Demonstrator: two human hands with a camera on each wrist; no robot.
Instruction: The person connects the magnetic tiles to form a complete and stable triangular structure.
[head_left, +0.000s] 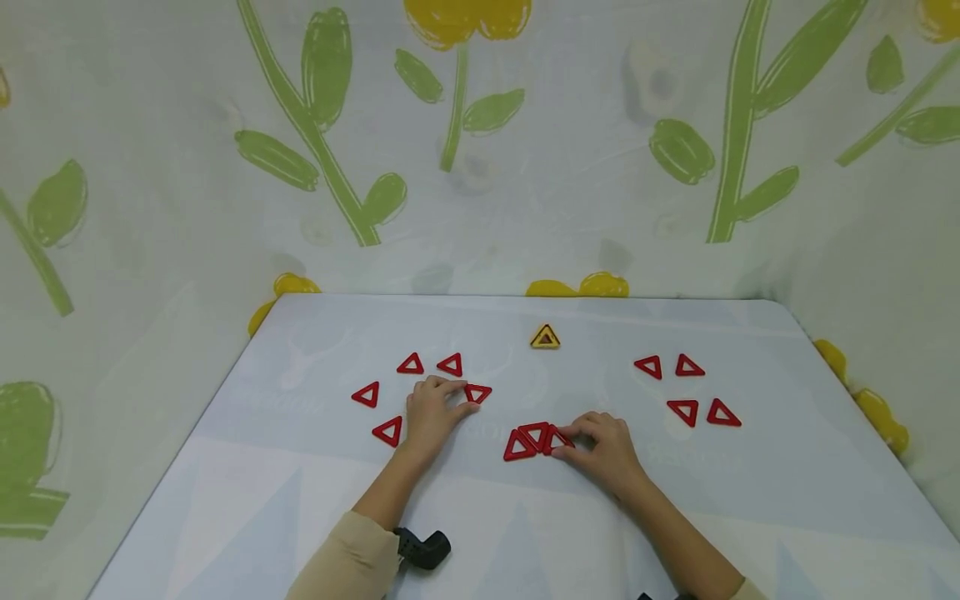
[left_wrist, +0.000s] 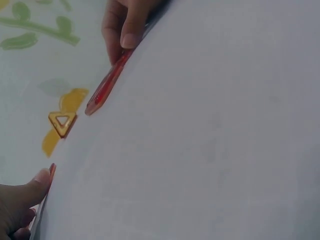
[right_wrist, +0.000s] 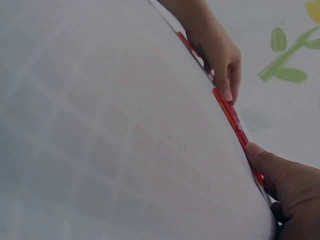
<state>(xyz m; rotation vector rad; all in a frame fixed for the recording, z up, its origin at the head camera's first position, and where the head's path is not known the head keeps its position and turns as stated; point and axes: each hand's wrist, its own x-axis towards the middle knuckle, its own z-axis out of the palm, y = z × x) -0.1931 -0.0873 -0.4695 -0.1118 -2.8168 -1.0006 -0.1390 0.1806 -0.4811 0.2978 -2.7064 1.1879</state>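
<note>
In the head view, my left hand [head_left: 433, 412] holds a red triangular frame tile [head_left: 476, 388] by its edges, between thumb and forefinger. To the right, my right hand [head_left: 606, 450] pinches the end tile [head_left: 555, 430] of a short row of red triangles. The row's middle triangle [head_left: 537, 427] and left triangle [head_left: 512, 455] lie side by side against it on the table. The left wrist view has the left thumb [left_wrist: 40, 184] at its tile's edge. In the right wrist view, the right thumb [right_wrist: 267, 162] presses the row's near end.
Several loose red triangles lie left of the left hand, among them one tile [head_left: 365, 384]. Another group, including a tile [head_left: 726, 422], sits at the right. A yellow triangle [head_left: 545, 343] is near the white table's [head_left: 480, 312] back edge, before flower-patterned cloth [head_left: 555, 208].
</note>
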